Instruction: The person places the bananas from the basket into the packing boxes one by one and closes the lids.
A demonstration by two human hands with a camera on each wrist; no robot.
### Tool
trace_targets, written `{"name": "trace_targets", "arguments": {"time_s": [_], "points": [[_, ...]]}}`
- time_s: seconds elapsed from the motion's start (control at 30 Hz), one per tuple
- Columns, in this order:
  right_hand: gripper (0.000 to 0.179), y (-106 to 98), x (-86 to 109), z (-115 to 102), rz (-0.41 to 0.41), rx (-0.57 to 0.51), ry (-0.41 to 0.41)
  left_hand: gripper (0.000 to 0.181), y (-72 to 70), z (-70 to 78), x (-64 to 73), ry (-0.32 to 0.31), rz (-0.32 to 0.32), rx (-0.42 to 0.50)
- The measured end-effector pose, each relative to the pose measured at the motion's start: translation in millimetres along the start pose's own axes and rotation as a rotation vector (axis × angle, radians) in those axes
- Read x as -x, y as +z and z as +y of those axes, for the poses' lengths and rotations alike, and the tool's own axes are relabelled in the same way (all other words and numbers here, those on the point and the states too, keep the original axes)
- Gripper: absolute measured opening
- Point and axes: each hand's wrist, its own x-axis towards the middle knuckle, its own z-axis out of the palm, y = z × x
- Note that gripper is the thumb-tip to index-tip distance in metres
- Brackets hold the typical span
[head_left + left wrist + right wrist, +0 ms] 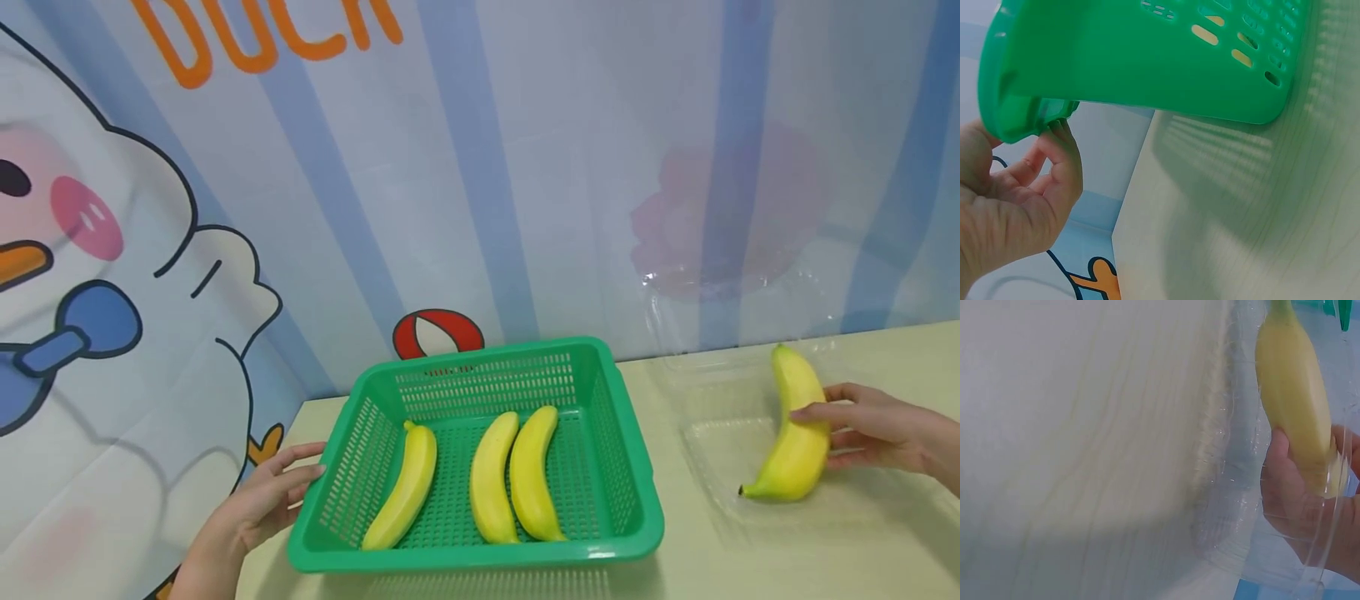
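Note:
A green plastic basket (641, 508) stands on the table with three yellow bananas (491, 479) lying in it. My left hand (258, 504) grips its left rim; in the left wrist view the fingers (1063, 156) curl up under that rim. On the right, my right hand (873, 429) holds another banana (798, 442) around its side, the dark tip pointing down and left. This banana is over or inside a clear plastic box (716, 458) whose lid stands raised behind. Through the clear wall in the right wrist view, the thumb (1279, 447) presses against the banana.
The pale wooden table (847, 558) carries both containers. Behind it hangs a striped blue and white cloth (555, 167) with a cartoon duck, close to the back of the basket and the raised lid. The box sits to the right of the basket, with a gap between.

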Motion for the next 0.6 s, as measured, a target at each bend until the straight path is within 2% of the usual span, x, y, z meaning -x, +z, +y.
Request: {"name": "trace_targets", "arguments": {"time_s": [0.17,0.6], "points": [[0.081,-0.9,-2.5,9.0,0.019,-0.019,0.020,0.042,1.1,-2.4,-0.8,-0.009,0.006,-0.001],[0.076,1.3,0.6,5.6,0.029,0.037,0.001,0.044,-0.2,0.9,-1.7,-0.006,0.008,-0.008]]}}
